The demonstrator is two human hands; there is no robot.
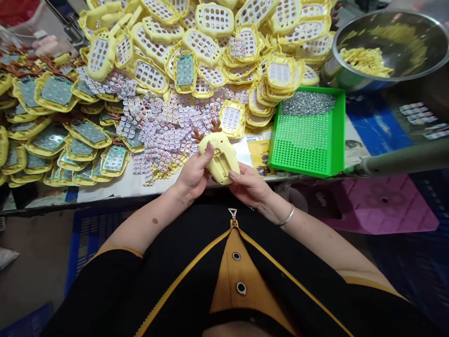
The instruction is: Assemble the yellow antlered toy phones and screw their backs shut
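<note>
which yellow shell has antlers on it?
The yellow shell held in both hands, left hand and right hand; brown antlers top it, unlike the piled ones.

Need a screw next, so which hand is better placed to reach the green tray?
Right, probably. The right hand sits on the yellow toy shell nearest the green tray; the left hand would cross over.

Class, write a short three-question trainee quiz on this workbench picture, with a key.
1. True or false: both hands hold the yellow toy shell.
2. Which colour is the tray of small metal parts: A red, B green, C white?
3. Fill in: the metal bowl lies to the person's ____ side.

Key: 1 true, the left hand and right hand both grip it. 2 B. 3 right.
</note>
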